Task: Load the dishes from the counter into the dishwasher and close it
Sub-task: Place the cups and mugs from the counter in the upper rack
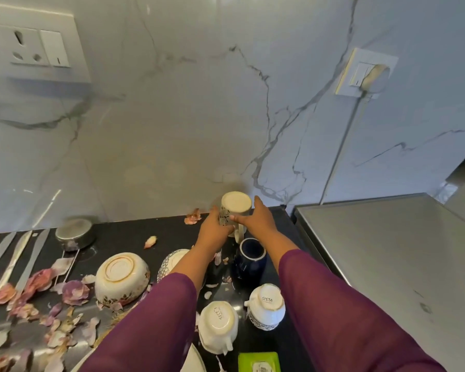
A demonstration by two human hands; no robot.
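Rising behind everything, a white marble wall (199, 116) with grey veins is seen, and two switch plates are fixed to it: a socket (38, 48) at upper left and a plugged one (365, 73) at right, from which a pale cable (341, 146) is hung down. A brushed steel surface (387, 251) is set at the right, just beside the black worktop (134, 232). Both forearms are covered by purple sleeves (151, 326) and are stretched forward over the dishes.

A cream bowl (121, 277) with a floral band is laid upside down at the left, and a patterned bowl (169, 261) beside it is partly hidden by the left forearm. Two white cups are placed base-up near the front edge, one (218, 326) left of the other (267, 304). A navy mug (250, 259) is stood upright between the arms.

At the back of the worktop, close to the wall, a patterned mug (235, 206) is held base-up between the hands: the left hand (215, 230) is curled round its left side and the right hand (257, 221) round its right, thumb across the front. Whether its rim is touching the worktop cannot be told.

A small steel bowl (74, 233) is inverted at the far left, steel cutlery (16, 253) is laid beside it, and onion peels (73, 291) are scattered around.
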